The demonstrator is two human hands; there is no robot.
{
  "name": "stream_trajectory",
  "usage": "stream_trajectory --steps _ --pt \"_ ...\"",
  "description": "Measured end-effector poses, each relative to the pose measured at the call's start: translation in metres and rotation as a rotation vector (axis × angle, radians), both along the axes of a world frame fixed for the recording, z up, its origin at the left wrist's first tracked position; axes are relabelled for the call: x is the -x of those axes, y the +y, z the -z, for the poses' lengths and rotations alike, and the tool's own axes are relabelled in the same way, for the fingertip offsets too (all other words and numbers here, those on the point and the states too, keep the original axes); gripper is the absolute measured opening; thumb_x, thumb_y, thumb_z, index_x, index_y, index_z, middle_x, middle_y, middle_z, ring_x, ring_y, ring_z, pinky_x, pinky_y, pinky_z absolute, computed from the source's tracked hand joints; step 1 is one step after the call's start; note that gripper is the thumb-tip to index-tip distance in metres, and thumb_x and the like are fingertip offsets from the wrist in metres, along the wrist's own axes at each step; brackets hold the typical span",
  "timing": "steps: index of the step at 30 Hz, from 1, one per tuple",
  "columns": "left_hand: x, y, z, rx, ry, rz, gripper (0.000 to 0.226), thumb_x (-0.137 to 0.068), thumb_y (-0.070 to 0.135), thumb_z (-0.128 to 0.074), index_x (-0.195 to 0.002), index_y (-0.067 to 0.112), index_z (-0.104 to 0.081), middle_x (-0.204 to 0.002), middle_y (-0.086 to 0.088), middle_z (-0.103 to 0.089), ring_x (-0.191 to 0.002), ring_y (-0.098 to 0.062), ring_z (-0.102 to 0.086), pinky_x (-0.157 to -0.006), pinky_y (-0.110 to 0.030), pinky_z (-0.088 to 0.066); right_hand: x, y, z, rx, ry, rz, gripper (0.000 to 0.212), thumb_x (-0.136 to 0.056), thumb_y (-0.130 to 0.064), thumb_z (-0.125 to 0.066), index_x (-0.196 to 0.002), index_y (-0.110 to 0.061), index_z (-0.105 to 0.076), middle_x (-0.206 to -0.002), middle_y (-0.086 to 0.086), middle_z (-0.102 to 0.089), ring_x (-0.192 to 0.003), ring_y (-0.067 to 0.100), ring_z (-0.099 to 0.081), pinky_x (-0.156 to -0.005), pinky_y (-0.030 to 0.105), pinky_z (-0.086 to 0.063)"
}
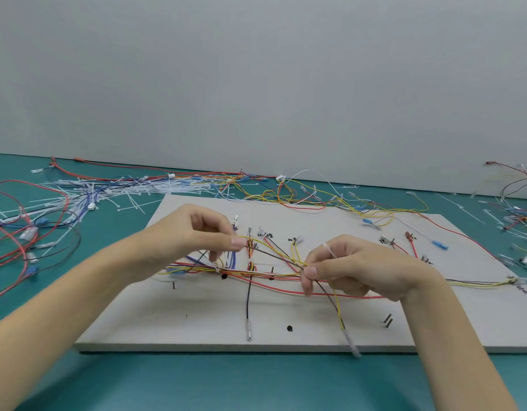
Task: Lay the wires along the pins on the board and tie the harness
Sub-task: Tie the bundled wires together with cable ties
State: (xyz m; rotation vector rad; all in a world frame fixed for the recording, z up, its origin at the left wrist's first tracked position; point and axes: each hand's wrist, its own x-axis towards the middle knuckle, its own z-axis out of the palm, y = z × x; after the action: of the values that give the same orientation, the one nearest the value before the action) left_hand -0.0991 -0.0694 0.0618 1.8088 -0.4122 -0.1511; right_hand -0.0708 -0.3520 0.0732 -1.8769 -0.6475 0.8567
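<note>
where the grey wall [256, 84] ends, a teal table [197, 381] holds the board [197, 321].

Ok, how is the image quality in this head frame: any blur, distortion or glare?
Head view: lighting is even and soft, with no glare; the board casts only a faint shadow at its near edge. The wide lens bows the far table edge. The forearms and the loose wire ends below the right hand are motion-blurred; the left hand is sharper.
</note>
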Motion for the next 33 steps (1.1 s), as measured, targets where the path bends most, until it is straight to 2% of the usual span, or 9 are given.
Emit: stream_trajectory --steps 3,10,14,16,18,20,23,26,33 --pt "-0.003 0.017 -0.005 -0.052 -0.001 0.002 0.030 -0.061 0.044 -0.076 -0.061 0.015 -0.071 -0.059 -0.007 -0.058 -0.057 -0.009 -0.055 -0.059 -0.009 -0.043 -0.003 -0.005 0.001 -0.029 0.031 -0.015 0.016 -0.090 -0.025 -0.060 -0.085 -0.017 -0.074 -0.070 0.001 -0.066 -0.038 0.004 -0.022 -0.036 0.016 -0.017" --pt "-0.004 0.036 -0.007 -0.240 0.101 -0.007 0.049 -0.068 0.051 -0.074 -0.067 0.003 -0.071 -0.068 -0.006 -0.068 -0.058 -0.013 -0.050 -0.057 -0.014 -0.040 -0.007 -0.022 0.002 0.077 -0.006 0.029 0.017 -0.084 -0.028 -0.072 -0.090 -0.013 -0.077 -0.060 -0.002 -0.056 -0.040 0.006 -0.026 -0.038 0.016 -0.018" --pt "-0.004 0.039 -0.007 -0.310 0.111 0.031 0.030 -0.080 0.043 -0.071 -0.062 0.019 -0.074 -0.062 -0.001 -0.064 -0.091 -0.044 -0.059 -0.078 -0.035 -0.040 -0.008 -0.031 -0.001 0.070 -0.016 0.079 0.023 -0.078 -0.031 -0.075 -0.091 -0.012 -0.077 -0.062 0.001 -0.061 -0.039 0.005 -0.027 -0.037 0.015 -0.018" --pt "-0.002 0.038 -0.008 -0.294 0.109 0.045 0.020 -0.078 0.039 -0.076 -0.070 0.020 -0.077 -0.065 -0.005 -0.067 -0.081 -0.040 -0.059 -0.076 -0.034 -0.040 -0.008 -0.030 0.000 0.069 -0.030 0.102 0.022 -0.077 -0.030 -0.077 -0.090 -0.012 -0.078 -0.065 0.003 -0.066 -0.039 0.005 -0.026 -0.037 0.016 -0.018" --pt "-0.002 0.034 -0.007 -0.251 0.118 0.059 0.021 -0.074 0.038 -0.078 -0.081 0.017 -0.078 -0.070 -0.007 -0.069 -0.063 -0.017 -0.058 -0.064 -0.023 -0.044 -0.008 -0.028 0.001 0.066 -0.037 0.133 0.025 -0.075 -0.030 -0.076 -0.091 -0.012 -0.078 -0.068 0.005 -0.068 -0.040 0.006 -0.025 -0.037 0.016 -0.018" --pt "-0.002 0.031 -0.006 -0.212 0.104 0.055 0.021 -0.071 0.035 -0.076 -0.080 0.016 -0.079 -0.075 -0.016 -0.067 -0.058 -0.010 -0.055 -0.059 -0.019 -0.044 -0.008 -0.026 0.002 0.063 -0.033 0.157 0.027 -0.072 -0.030 -0.075 -0.090 -0.011 -0.078 -0.069 0.007 -0.070 -0.040 0.006 -0.025 -0.037 0.016 -0.017" --pt "-0.004 0.030 -0.007 -0.149 0.067 0.003 0.011 -0.072 0.026 -0.076 -0.072 0.016 -0.078 -0.076 -0.024 -0.065 -0.058 -0.013 -0.053 -0.058 -0.020 -0.040 -0.008 -0.025 0.003 0.044 -0.030 0.151 0.017 -0.076 -0.025 -0.078 -0.084 -0.011 -0.077 -0.073 0.011 -0.071 -0.040 0.006 -0.025 -0.036 0.015 -0.017" --pt "-0.007 0.034 -0.007 -0.063 0.106 -0.034 0.008 -0.068 0.018 -0.077 -0.067 0.011 -0.078 -0.065 -0.012 -0.066 -0.067 -0.020 -0.054 -0.056 -0.022 -0.038 -0.008 -0.024 0.003 0.027 -0.029 0.146 0.013 -0.077 -0.025 -0.078 -0.079 -0.012 -0.076 -0.074 0.010 -0.072 -0.040 0.006 -0.025 -0.036 0.014 -0.018" --pt "-0.017 0.042 0.003 0.110 0.158 -0.131 0.015 -0.059 0.009 -0.074 -0.073 0.004 -0.078 -0.065 -0.013 -0.069 -0.051 -0.014 -0.060 -0.048 -0.015 -0.046 -0.007 -0.020 0.004 0.079 -0.029 0.132 0.016 -0.076 -0.030 -0.074 -0.078 -0.014 -0.076 -0.070 0.006 -0.070 -0.042 0.007 -0.025 -0.037 0.016 -0.017"
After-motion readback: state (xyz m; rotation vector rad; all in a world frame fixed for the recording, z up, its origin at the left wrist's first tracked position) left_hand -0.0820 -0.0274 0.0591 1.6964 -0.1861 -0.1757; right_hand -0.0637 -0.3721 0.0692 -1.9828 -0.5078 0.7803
